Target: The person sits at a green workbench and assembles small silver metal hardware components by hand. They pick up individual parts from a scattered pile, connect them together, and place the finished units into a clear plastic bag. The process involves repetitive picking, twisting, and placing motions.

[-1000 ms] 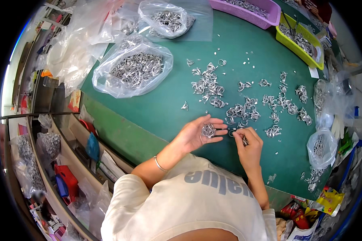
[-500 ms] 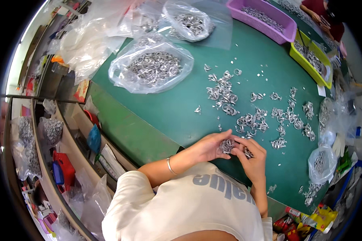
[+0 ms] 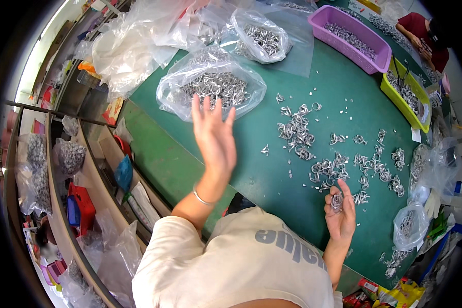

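My left hand (image 3: 215,141) reaches out with its fingers spread, in front of a clear plastic bag (image 3: 254,105) full of silver metal rings (image 3: 218,84). Nothing shows in that hand, and its fingertips overlap the bag's near side. On the right, my right hand (image 3: 341,218) is turned palm up with fingers curled around a small clump of silver rings (image 3: 337,201). Just beyond it a loose pile of rings (image 3: 329,169) lies on the green table (image 3: 272,185). More ring heaps (image 3: 296,131) are spread farther off.
A second open bag (image 3: 287,49) of rings stands behind the first. Purple (image 3: 313,19) and yellow-green (image 3: 421,123) baskets hold metal pieces at the far right. A shelf unit (image 3: 87,179) with bags runs along the left. A co-worker (image 3: 426,38) sits at the far right.
My hands have parted. The left has moved away from the rings and forward-left to the large bag, opening its fingers. The right has shifted right, keeping a clump of rings.
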### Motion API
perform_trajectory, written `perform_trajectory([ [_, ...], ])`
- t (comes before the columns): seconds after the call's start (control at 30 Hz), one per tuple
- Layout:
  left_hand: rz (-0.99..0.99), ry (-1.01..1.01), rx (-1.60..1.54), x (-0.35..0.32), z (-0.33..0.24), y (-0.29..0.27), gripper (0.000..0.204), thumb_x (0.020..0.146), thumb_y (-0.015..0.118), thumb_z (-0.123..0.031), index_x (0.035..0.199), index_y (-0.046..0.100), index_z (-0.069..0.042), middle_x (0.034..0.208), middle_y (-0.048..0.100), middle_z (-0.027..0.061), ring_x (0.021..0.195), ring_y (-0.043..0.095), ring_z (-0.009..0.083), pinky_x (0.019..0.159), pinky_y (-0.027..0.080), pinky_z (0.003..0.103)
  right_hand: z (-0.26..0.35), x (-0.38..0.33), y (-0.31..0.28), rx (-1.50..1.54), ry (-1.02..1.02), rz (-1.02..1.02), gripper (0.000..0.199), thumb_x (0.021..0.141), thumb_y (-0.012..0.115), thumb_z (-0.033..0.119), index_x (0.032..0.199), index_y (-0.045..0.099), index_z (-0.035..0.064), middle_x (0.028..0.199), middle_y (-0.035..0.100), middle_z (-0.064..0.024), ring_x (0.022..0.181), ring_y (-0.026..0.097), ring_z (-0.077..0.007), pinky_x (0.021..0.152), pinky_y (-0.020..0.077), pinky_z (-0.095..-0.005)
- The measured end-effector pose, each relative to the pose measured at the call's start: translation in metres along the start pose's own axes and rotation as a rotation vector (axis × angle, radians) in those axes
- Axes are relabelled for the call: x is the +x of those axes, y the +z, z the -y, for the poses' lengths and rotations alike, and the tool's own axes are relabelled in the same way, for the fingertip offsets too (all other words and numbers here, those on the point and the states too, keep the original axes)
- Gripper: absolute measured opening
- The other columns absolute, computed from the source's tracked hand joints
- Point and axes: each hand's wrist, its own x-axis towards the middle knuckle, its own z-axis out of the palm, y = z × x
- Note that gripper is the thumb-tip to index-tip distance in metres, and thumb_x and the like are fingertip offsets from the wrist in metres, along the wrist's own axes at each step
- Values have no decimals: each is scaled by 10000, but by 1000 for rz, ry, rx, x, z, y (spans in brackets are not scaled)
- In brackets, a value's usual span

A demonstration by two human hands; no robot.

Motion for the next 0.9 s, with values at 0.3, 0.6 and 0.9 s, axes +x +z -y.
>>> perform_trajectory([
  [0.3,382,-1733,-235,-110,65,-14,290,933,473,-248,1083,531,-7,1034,572,90,983,552,195,829,456,317,-19,-6,26,-759,-186,61,329,822,588,62,1136,518,-10,1040,566,-115,926,559,-213,809,445,-319],
  [0.6,514,-1355,93,-109,53,-15,223,894,493,-131,1046,578,8,919,596,62,640,571,137,532,491,235,7,24,32,-1826,-591,-136,399,676,710,49,1059,598,52,1192,505,-135,1090,470,-320,900,392,-380],
  [0.9,655,-1170,255,-100,59,-17,239,860,472,-21,1069,585,10,931,566,46,600,513,94,515,457,242,8,14,-18,-1655,-666,-292,286,686,675,-34,958,594,6,1038,554,-113,817,556,-245,719,462,-318],
])
